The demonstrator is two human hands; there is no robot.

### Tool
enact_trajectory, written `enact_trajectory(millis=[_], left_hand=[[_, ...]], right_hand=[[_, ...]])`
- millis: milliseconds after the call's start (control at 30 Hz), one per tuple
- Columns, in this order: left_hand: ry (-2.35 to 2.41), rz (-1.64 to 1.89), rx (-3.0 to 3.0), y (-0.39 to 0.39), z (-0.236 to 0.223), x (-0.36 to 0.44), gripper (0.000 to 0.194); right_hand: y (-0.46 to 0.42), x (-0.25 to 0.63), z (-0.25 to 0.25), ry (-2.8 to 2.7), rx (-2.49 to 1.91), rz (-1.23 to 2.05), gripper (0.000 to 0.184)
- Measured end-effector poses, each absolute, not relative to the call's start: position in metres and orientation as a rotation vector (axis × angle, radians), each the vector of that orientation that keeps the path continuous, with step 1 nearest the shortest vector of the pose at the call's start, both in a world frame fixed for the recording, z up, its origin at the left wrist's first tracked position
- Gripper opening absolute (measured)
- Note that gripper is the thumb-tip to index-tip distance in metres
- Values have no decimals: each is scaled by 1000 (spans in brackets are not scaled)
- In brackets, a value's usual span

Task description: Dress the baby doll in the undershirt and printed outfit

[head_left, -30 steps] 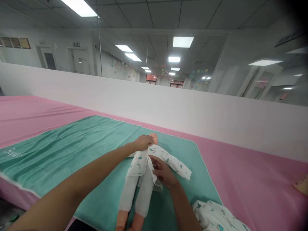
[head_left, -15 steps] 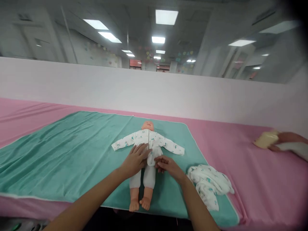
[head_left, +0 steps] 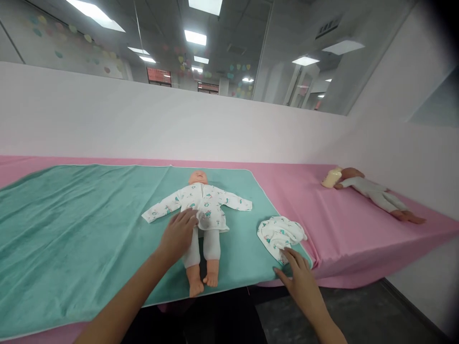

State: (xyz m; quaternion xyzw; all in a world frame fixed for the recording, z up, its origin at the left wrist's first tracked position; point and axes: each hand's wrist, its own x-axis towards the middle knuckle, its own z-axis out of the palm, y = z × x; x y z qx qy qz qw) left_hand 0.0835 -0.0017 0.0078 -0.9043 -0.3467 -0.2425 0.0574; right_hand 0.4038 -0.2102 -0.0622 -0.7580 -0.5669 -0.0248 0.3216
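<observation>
- Compared with half a second ago, my right hand [head_left: 299, 277] is away from the doll's side and over at a crumpled white cotton garment with green prints [head_left: 278, 231].
- That hand is loosely spread, thumb apart from the other fingers; the forefinger meets the garment's near edge, though I cannot tell whether it presses or only hovers.
- My left hand [head_left: 179, 234] lies at the lower front of a white, green-printed cotton jacket [head_left: 213, 208], fingers close together; the thumb is hidden, so I cannot tell whether I pinch the cloth.
- Wearing the jacket, a doll with a white cloth body and orange-pink plastic head and feet [head_left: 211, 246] lies on its back between my forearms, sleeves stretched out sideways, feet towards me.
- Beneath doll and garment is a wrinkled, white-edged green cloth [head_left: 103, 239], spread over a smooth pink cover [head_left: 358, 229].
- Well apart, at the far right, a second doll in pale cloth [head_left: 373, 190] lies on the pink cover, its head beside a pale yellow bottle-like object [head_left: 332, 178].
- Behind everything stands a plain white wall [head_left: 161, 119].
</observation>
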Motion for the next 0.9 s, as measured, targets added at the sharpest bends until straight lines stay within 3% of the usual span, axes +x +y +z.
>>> enact_trajectory(millis=[100,167,300,433,500,600,800,900], left_hand=[[-975,-807,-2867,-40,8,81,27],[-894,-864,-2964,-66,12,79,27],[-883,-1029,-3116,-109,32,74,28],[-873,-1246,-3137,-146,57,79,48],[-824,-1355,-3073,-158,65,82,36],[-838,-1424,-3004,-169,70,81,11],[-816,-1372,-2968,-182,67,69,13],[-753,-1382,-2813,-186,60,75,37]], right_hand=[[-195,407,-64,-1475,-2112,-236,35],[-181,403,-49,-1490,-2146,-177,24],[-167,366,16,-1557,-1910,323,22],[-181,302,76,-1583,-1423,805,16],[-189,276,90,-1586,-1265,908,14],[-196,257,94,-1554,-1180,953,23],[-197,262,70,-1500,-1184,984,8],[-201,263,54,-1272,-1118,1126,9]])
